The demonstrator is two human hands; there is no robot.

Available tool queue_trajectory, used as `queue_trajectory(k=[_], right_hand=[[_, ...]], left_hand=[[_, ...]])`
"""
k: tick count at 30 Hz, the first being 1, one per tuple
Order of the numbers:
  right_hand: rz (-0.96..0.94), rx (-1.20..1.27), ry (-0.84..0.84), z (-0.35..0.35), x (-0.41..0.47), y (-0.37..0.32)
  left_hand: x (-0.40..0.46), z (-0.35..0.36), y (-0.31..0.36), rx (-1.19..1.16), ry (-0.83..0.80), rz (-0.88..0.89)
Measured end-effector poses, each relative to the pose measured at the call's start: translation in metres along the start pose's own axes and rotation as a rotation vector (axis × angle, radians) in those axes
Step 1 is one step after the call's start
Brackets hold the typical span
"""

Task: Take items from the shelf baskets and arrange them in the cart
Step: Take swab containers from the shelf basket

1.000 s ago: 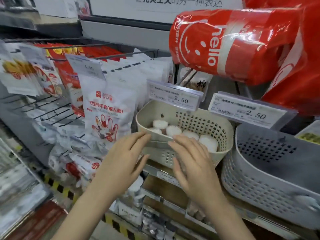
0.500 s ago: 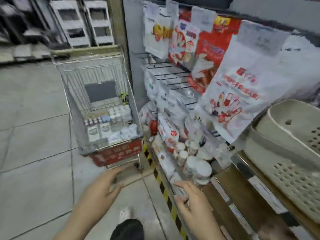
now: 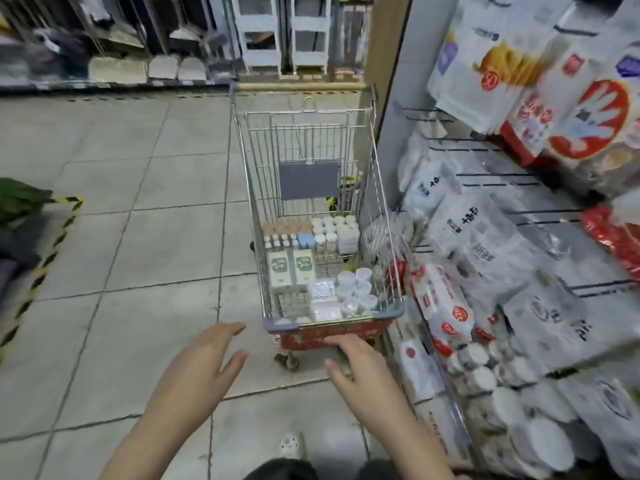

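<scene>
A wire shopping cart (image 3: 379, 188) stands on the tiled floor ahead, its red handle bar (image 3: 332, 332) nearest me. Inside lie neat rows of small white jars (image 3: 356, 289), two green-and-white boxes (image 3: 291, 268), white packets (image 3: 323, 299) and small bottles (image 3: 280, 240). My left hand (image 3: 204, 362) hovers open, fingers spread, just left of and below the handle, holding nothing. My right hand (image 3: 363, 368) reaches toward the handle bar with straight fingers; its fingertips are at the red bar, and whether they touch it is unclear. The shelf baskets are out of view.
On the right a shelf rack (image 3: 502, 174) carries hanging white and red packets (image 3: 568, 109) and piled white jars (image 3: 512, 393) close to the cart's side. Yellow-black floor tape (image 3: 41, 268) runs along the left. More shelving (image 3: 277, 32) stands far behind the cart.
The view swung left from the beige basket to the cart. Both hands left the basket and now reach out empty toward the cart handle; the cart appears nearer and centred.
</scene>
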State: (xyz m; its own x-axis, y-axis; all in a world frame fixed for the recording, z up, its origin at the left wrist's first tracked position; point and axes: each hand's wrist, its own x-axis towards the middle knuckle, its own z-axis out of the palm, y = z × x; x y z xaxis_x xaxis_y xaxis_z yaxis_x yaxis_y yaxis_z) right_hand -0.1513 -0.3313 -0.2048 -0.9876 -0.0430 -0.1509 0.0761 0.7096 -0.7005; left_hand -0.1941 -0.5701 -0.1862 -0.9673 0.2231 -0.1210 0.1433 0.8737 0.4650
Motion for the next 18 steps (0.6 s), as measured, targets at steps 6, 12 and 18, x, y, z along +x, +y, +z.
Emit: queue_trajectory(k=[6,12,18], right_hand=[[0.041,-0.038,-0.132,0.006,0.047,0.015],[0.158,-0.026,-0.210,-0.017,0.095,0.061],[0.144,-0.081,-0.329,-0.025,0.176,0.097]], left_hand=[[0.035,0.001,-0.040,-0.009,-0.071,-0.124],[0.083,0.030,-0.030,-0.050,-0.124,-0.175],[0.156,0.071,-0.004,-0.111,-0.184,-0.207]])
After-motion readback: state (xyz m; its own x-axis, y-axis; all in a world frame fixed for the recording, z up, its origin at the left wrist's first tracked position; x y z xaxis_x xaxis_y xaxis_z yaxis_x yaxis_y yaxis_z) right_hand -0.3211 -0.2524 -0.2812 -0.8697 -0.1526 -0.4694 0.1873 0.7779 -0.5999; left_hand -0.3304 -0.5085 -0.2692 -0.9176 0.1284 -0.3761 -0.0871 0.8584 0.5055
